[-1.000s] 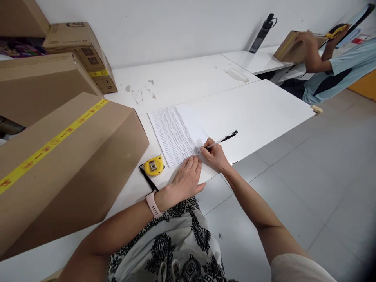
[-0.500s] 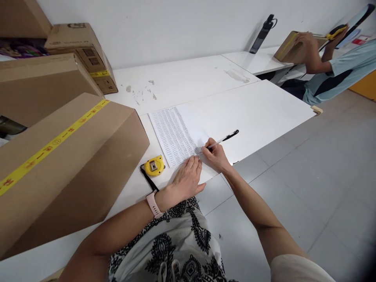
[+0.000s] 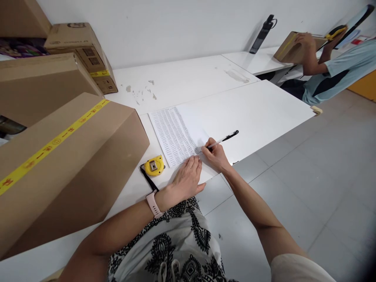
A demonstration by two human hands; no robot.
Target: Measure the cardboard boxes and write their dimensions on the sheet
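A printed sheet of paper point(image 3: 176, 135), covered in rows of small text, lies at the near edge of the white table point(image 3: 249, 105). My right hand point(image 3: 216, 156) is closed around a pen point(image 3: 225, 138) with a clear barrel and black end, its tip down at the paper's lower right part. Flat on the paper's near edge rests my left hand point(image 3: 188, 178), fingers stretched out and holding nothing. A yellow tape measure point(image 3: 154, 165) with a black strap lies left of that hand, apart from it.
A large taped cardboard box point(image 3: 88, 149) fills the left side, with more boxes point(image 3: 85, 55) behind it. A dark bottle point(image 3: 262, 34) stands at the back. At far right, a co-worker point(image 3: 337, 74) holds a smaller box point(image 3: 289, 49) and a yellow-black tape measure point(image 3: 335, 32).
My hands, the pen and the paper stay practically where they were. The co-worker at far right has shifted slightly.
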